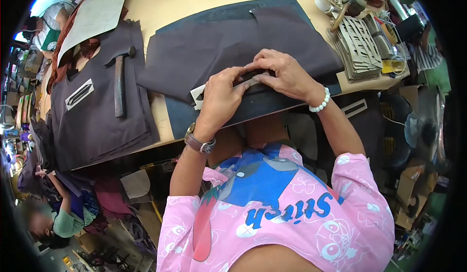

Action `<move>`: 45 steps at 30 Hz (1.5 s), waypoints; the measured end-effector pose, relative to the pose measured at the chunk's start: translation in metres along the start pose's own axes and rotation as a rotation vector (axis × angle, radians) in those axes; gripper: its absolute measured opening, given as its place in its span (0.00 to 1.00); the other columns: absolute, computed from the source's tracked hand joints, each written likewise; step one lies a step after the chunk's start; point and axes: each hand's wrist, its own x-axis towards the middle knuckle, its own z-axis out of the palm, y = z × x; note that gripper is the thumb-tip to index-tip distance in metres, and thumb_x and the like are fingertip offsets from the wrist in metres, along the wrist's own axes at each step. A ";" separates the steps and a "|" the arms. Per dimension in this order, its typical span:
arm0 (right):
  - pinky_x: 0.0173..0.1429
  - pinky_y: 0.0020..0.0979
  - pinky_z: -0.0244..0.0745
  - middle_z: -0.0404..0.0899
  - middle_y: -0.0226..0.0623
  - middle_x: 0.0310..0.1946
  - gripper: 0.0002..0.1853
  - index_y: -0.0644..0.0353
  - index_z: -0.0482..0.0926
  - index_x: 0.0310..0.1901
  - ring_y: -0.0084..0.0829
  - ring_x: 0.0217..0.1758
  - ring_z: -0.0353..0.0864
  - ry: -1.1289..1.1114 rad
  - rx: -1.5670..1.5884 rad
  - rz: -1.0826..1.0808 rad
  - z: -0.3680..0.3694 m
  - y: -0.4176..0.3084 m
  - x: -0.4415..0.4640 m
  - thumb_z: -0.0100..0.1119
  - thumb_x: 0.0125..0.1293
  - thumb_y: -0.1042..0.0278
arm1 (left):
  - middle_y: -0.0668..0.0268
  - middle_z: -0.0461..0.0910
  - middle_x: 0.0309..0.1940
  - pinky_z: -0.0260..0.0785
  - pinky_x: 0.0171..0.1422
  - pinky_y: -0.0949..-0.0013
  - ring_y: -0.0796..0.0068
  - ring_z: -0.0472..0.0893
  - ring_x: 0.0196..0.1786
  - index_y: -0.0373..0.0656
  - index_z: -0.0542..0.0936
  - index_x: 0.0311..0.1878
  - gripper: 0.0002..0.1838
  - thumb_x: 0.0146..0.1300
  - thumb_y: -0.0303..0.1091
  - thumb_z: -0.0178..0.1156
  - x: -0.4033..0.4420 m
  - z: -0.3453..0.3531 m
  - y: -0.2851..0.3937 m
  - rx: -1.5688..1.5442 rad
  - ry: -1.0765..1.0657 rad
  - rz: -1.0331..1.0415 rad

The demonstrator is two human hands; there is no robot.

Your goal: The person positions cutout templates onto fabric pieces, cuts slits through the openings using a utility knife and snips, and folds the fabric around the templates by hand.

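Dark brown fabric (194,48) lies spread over a dark mat (187,121) on the table. At its near edge my left hand (224,94) pinches the cloth, thumb and fingers pressed together. Close beside it, my right hand (284,75) grips the same folded edge with its fingers curled. A pale strip (197,97) pokes out to the left of my left hand, and part of it shows between the hands. The rest of the strip is hidden under my fingers and the cloth.
Left of the mat, a hammer (119,82) and a slotted white template (79,95) rest on stacked dark fabric (97,131). Cut card pieces (357,48) are piled at the right. Another person (65,218) is at the lower left, and one more (48,28) at the upper left.
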 end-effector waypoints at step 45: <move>0.67 0.42 0.54 0.67 0.43 0.60 0.29 0.54 0.73 0.57 0.45 0.66 0.61 0.071 -0.424 -0.043 0.029 0.013 0.005 0.58 0.57 0.45 | 0.65 0.74 0.27 0.64 0.35 0.70 0.73 0.73 0.29 0.37 0.81 0.32 0.06 0.51 0.27 0.66 -0.074 -0.065 -0.043 0.161 0.110 0.005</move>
